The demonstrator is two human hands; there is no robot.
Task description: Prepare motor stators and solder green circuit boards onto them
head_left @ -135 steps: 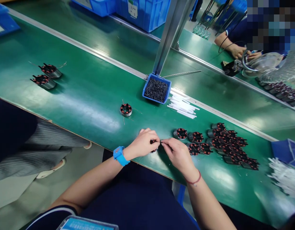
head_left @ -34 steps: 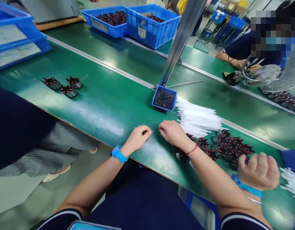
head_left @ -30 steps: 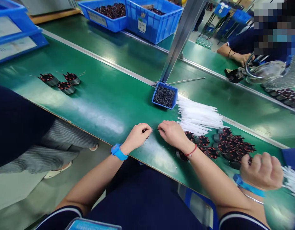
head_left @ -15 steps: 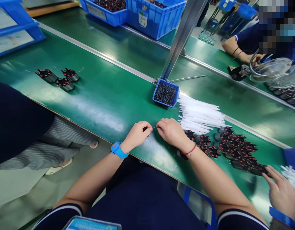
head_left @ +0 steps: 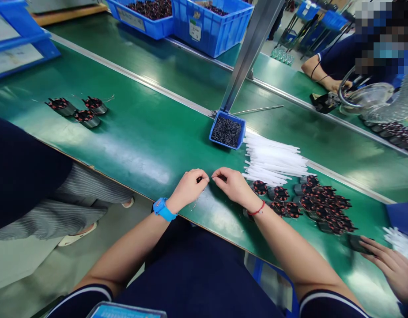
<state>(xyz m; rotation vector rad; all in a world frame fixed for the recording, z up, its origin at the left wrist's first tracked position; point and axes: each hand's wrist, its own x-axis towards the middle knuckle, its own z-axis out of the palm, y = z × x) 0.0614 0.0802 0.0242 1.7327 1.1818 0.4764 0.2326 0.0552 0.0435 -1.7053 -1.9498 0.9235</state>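
Observation:
My left hand (head_left: 190, 186), with a blue wristband, is closed around a small wire-wound motor stator (head_left: 199, 179); most of it is hidden by the fingers. Close by on the right, my right hand (head_left: 233, 186) pinches a thin dark strand (head_left: 211, 178) that spans the short gap between the fingertips. Whether it is a wire or a sleeve on a wire is too small to tell. Beyond the hands stands a small blue bin (head_left: 227, 130) of short black tubes. Beside it lies a pile of white tubes (head_left: 273, 159), with stators (head_left: 323, 203) grouped to its right.
A co-worker's hand (head_left: 394, 267) touches a dark cylindrical piece at right. Three stators (head_left: 86, 118) stand at left on the green bench (head_left: 141, 132). A metal post (head_left: 247, 57) rises behind the small bin. Large blue crates (head_left: 213, 31) stand farther back. Another person sits across the bench.
My right hand has shifted slightly left, fingertips closer to my left hand. The co-worker's hand has moved away from the stator group with a dark piece. The whole view has drifted slightly.

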